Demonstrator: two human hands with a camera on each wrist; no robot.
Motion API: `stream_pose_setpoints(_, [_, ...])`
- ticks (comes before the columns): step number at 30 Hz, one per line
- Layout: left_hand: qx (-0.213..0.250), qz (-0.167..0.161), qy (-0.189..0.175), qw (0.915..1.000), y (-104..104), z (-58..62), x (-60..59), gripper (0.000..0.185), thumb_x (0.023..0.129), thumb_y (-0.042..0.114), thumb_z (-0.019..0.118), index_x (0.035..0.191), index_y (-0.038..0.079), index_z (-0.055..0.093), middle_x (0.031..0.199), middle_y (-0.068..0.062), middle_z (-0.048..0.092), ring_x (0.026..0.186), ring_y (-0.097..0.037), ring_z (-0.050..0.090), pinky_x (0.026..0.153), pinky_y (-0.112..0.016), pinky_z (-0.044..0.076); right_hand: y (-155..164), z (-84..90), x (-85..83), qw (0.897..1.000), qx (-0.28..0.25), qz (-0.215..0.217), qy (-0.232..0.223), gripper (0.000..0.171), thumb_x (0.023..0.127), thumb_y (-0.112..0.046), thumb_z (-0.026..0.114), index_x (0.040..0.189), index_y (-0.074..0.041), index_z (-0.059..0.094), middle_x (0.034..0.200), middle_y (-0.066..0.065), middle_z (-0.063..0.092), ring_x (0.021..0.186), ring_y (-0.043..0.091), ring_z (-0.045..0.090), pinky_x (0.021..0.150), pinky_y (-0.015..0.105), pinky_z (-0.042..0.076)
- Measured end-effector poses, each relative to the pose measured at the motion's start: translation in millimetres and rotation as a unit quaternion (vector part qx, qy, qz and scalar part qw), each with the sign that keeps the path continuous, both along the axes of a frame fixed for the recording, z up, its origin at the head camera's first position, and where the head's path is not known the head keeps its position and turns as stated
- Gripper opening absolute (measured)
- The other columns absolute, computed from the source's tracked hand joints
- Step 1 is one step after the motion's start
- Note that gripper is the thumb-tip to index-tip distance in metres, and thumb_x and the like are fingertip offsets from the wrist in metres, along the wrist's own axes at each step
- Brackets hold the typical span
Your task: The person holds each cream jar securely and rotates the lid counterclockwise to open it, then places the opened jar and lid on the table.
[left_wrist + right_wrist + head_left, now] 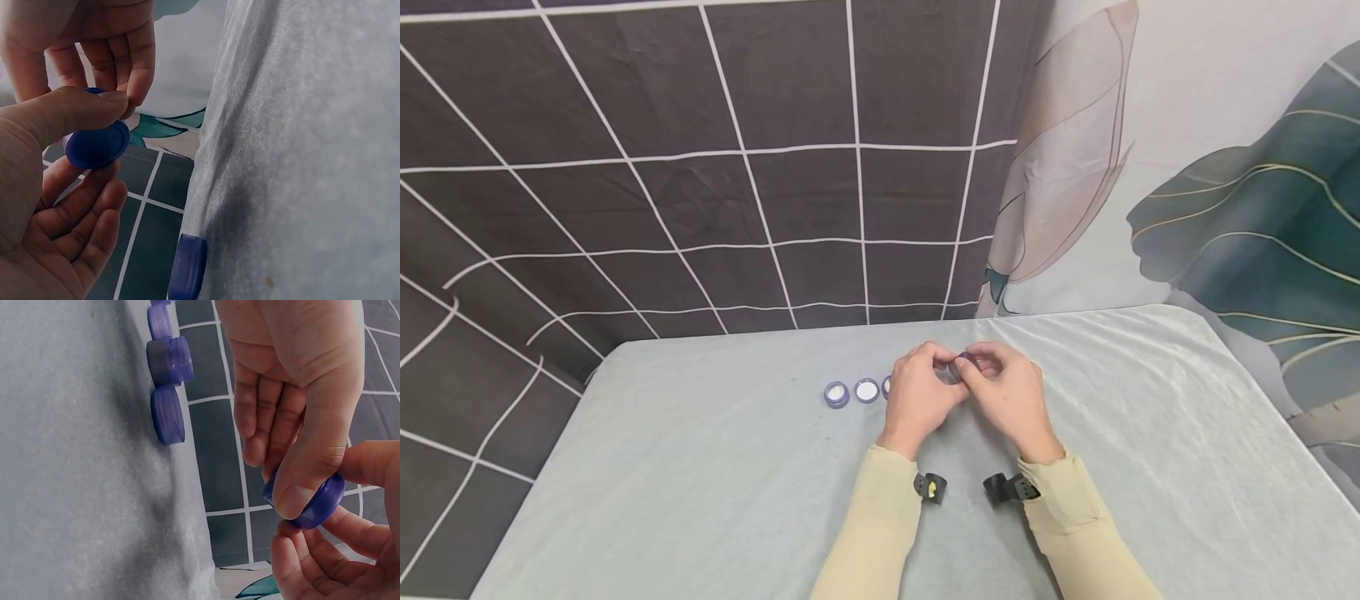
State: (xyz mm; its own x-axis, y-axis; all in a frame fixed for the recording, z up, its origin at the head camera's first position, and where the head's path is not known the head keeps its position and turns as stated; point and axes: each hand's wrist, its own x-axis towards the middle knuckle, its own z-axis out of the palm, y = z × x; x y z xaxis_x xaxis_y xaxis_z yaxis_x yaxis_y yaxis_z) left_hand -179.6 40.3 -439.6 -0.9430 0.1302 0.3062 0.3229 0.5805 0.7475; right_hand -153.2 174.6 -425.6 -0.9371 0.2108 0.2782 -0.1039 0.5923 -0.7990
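Both hands meet at a small purple cream jar, held up above the cloth. My left hand pinches it, its thumb across the front and the fingers behind; the jar's round flat face shows below that thumb in the left wrist view. From the other side, my right hand grips the rim with thumb and fingers. Whether a lid sits on the jar I cannot tell. To the left on the cloth, an open jar and a round piece with a white inside lie side by side.
A third round piece is partly hidden behind the left hand. The right wrist view shows several purple pieces in a row, including a jar with a threaded neck. Pale cloth covers the table; dark checked fabric and a leaf-print curtain hang behind.
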Motion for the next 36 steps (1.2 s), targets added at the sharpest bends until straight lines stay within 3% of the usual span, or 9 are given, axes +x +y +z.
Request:
stream_pose_setpoints(9, [-0.001,0.002,-0.001,1.0000,-0.5,-0.2,0.0,0.035,0.067,0.022,0.089,0.098,0.016,0.074,0.091,0.003,0.072,0.086,-0.013,0.066,0.077,-0.029,0.052,-0.3,0.2,-0.2,1.000,-0.004,0.013,0.006,0.027,0.089,-0.020,0.073,0.108,-0.001,0.073,0.094,0.010,0.075,0.083,0.021,0.071,0.076,0.036,0.058])
stream_pose_setpoints(36, [-0.006,-0.002,-0.002,1.0000,-0.3,-0.6,-0.9,0.033,0.070,0.026,0.088,0.099,0.015,0.074,0.093,0.001,0.073,0.090,-0.019,0.069,0.079,-0.030,0.052,1.8,0.2,-1.9,0.999,-0.008,0.037,0.018,0.026,0.089,-0.015,0.071,0.109,0.001,0.072,0.099,0.014,0.074,0.089,0.027,0.072,0.082,0.042,0.058])
